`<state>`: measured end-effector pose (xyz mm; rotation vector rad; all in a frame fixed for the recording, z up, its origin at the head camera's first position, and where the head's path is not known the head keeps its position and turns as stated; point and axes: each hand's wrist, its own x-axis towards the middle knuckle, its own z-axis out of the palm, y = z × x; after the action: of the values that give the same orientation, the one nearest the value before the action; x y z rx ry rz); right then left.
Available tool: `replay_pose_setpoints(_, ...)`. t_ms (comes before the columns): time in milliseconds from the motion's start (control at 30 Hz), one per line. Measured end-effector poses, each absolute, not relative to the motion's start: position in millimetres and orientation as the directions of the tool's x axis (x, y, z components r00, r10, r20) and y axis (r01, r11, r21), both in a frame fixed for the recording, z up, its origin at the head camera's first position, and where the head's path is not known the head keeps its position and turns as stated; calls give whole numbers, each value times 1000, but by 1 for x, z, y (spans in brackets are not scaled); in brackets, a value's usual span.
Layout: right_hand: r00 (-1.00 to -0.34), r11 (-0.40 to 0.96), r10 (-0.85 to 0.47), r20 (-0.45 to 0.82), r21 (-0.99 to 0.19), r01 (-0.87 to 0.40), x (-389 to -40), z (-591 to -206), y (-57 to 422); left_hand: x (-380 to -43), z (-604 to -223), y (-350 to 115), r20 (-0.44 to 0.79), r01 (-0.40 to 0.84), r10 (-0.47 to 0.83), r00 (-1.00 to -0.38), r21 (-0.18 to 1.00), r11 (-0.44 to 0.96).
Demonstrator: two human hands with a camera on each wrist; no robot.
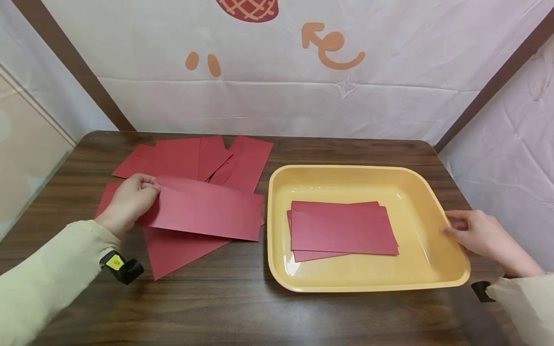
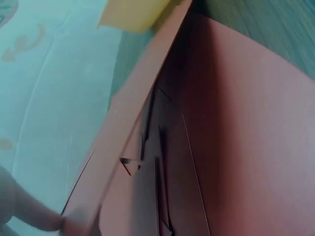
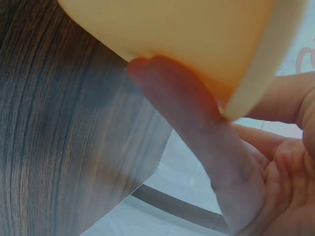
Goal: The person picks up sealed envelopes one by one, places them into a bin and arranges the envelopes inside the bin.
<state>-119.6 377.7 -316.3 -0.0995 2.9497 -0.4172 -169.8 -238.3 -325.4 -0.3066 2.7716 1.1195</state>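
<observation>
My left hand (image 1: 135, 198) pinches a red envelope (image 1: 207, 206) by its left end, thumb on top, and holds it tilted over a loose spread of other red envelopes (image 1: 177, 156). In the left wrist view the held envelope (image 2: 133, 93) stands at an angle above the ones beneath. On the right, my right hand (image 1: 480, 233) grips the right rim of a yellow tray (image 1: 415, 230), thumb inside. The right wrist view shows a finger (image 3: 182, 98) against the tray's outer wall. Inside the tray lies a small stack of red envelopes (image 1: 342, 228), slightly fanned.
Everything stands on a dark wood-grain table (image 1: 207, 307) with rounded far corners. A pale printed cloth (image 1: 277, 105) hangs right behind its far edge, with more cloth at both sides. The tray's left wall is close to the held envelope's right end.
</observation>
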Motion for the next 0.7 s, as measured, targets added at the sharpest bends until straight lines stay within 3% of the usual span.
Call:
replay_pose_setpoints(367, -972, 948, -83, -219, -319, -9, -120, -315, 379, -169, -311, -234, -134, -220, -192, -972, 803, 555)
replay_pose_setpoints(700, -969, 940, -80, -234, -340, 4, -120, -315, 378, -172, -301, -229, -143, -226, -196, -970, 825, 518)
